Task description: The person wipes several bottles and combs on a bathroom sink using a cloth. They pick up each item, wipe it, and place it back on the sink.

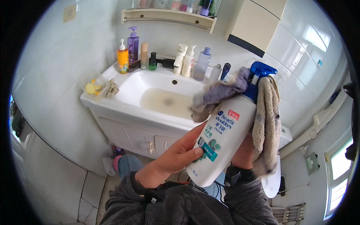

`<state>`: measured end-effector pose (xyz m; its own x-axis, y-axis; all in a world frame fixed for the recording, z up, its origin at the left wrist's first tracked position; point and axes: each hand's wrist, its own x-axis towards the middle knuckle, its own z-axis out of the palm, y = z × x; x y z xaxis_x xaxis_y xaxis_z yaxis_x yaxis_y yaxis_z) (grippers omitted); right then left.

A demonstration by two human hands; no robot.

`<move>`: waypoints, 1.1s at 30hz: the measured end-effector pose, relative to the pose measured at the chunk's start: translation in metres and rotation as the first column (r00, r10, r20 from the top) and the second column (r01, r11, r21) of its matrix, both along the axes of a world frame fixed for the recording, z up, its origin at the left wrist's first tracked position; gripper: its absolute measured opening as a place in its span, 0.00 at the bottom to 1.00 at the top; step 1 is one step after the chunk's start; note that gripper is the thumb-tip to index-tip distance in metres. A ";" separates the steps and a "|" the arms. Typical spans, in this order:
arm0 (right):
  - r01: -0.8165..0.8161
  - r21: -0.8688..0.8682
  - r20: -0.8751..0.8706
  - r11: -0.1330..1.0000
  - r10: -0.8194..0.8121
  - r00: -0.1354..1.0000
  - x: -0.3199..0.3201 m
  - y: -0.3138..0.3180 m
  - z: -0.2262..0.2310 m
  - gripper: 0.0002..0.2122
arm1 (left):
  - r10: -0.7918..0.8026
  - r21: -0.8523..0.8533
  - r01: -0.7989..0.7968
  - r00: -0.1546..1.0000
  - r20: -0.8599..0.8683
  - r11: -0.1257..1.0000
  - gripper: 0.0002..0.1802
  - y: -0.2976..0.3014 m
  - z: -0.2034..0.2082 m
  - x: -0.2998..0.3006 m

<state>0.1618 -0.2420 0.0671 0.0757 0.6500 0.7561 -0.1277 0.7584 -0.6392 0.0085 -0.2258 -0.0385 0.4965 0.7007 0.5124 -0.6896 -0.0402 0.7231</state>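
Thumb of the left grip lies flat across the lower front of a large white bottle, the hand closed around its smooth plastic side. The bottle tilts in mid-air in front of the sink, its rounded base toward 7 o'clock and its glossy blue pump top toward 1 o'clock. The right grip is mostly behind the bottle; its fingers are hidden, so I cannot tell whether they are closed on anything. A dark band circles that wrist, below which runs a ribbed grey sleeve.

Two cloths hang about the pump top. At the bottle's 12 o'clock is a fuzzy grey-purple cloth, bunched in soft folds, its lower end blurred. At 2 o'clock a beige cloth with a looped, towel-like pile drops in long vertical folds.

Out toward 10 o'clock sits the white sink, hard and shiny with a curved front edge, holding cloudy water in its oval bowl. A crumpled, dull beige rag lies on its rim at the left. Along the back rim stand an orange pump bottle, a translucent purple pump bottle, a squat green jar-like bottle with a black top and a clear, bluish bottle. Toward 11 o'clock, higher up, a cream shelf carries small containers.
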 end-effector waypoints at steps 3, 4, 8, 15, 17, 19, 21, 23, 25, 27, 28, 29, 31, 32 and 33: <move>0.422 0.291 0.255 0.858 -0.495 0.831 0.010 0.020 -0.004 0.20 | 0.265 0.125 -0.247 0.952 -0.155 0.961 0.39 0.002 -0.001 -0.001; 0.509 0.361 0.324 0.781 -0.617 0.718 0.016 0.023 -0.007 0.19 | 0.437 0.258 -0.385 0.878 -0.194 0.886 0.39 0.003 -0.001 -0.002; 0.415 0.262 0.353 0.871 -0.487 0.799 0.032 0.020 -0.017 0.19 | 0.765 0.597 -0.514 0.571 -0.297 0.616 0.46 0.010 -0.003 -0.006; 0.144 0.193 0.343 0.971 -0.204 0.917 0.028 0.006 -0.024 0.18 | -0.100 -0.152 0.082 0.989 -0.112 0.985 0.45 0.004 -0.014 -0.004; 0.116 0.184 0.347 0.976 -0.175 0.921 0.026 0.017 -0.030 0.18 | 0.240 0.102 -0.221 0.936 -0.257 0.970 0.44 0.005 -0.010 -0.006; 0.042 0.096 0.258 0.995 -0.065 0.964 0.020 0.042 -0.037 0.18 | 0.777 0.612 -0.535 0.588 -0.226 0.583 0.44 0.011 -0.004 -0.003; -0.084 -0.124 -0.066 0.989 0.076 0.995 0.012 0.066 -0.046 0.18 | 0.972 0.801 -0.559 0.199 -0.121 0.214 0.48 0.019 0.002 -0.004; -0.089 -0.281 -0.193 0.955 0.035 0.981 0.011 0.082 -0.047 0.15 | 0.988 0.842 -0.524 0.139 -0.067 0.131 0.48 0.024 0.003 -0.005; -0.409 -0.206 -0.216 0.889 0.366 0.905 0.023 0.087 -0.039 0.15 | 0.932 0.750 -0.576 0.330 -0.151 0.325 0.47 0.020 -0.002 -0.003; -0.427 -0.298 -0.168 0.854 0.394 0.904 0.035 0.079 -0.032 0.16 | 0.487 0.228 -0.439 0.841 -0.235 0.869 0.43 0.011 -0.011 0.003; -0.401 -0.241 -0.027 0.884 0.407 0.913 0.041 0.071 -0.031 0.17 | 0.193 -0.064 -0.202 0.974 -0.117 0.977 0.41 0.009 -0.013 0.006; -0.347 -0.235 0.076 0.908 0.373 0.925 0.040 0.063 -0.035 0.17 | 0.028 -0.246 -0.030 1.000 -0.015 0.969 0.36 0.007 -0.015 0.004; -0.211 -0.159 0.274 0.964 0.249 0.929 0.034 0.049 -0.047 0.18 | -0.026 -0.333 0.078 0.987 0.157 0.940 0.33 0.006 -0.014 0.003; -0.153 -0.118 0.337 0.981 0.185 0.923 0.029 0.046 -0.053 0.19 | -0.032 -0.366 0.098 0.983 0.183 0.925 0.32 0.008 -0.011 0.002; -0.114 -0.097 0.369 0.989 0.142 0.919 0.023 0.045 -0.061 0.19 | 0.015 -0.365 0.042 0.988 0.152 0.930 0.32 0.010 -0.007 0.001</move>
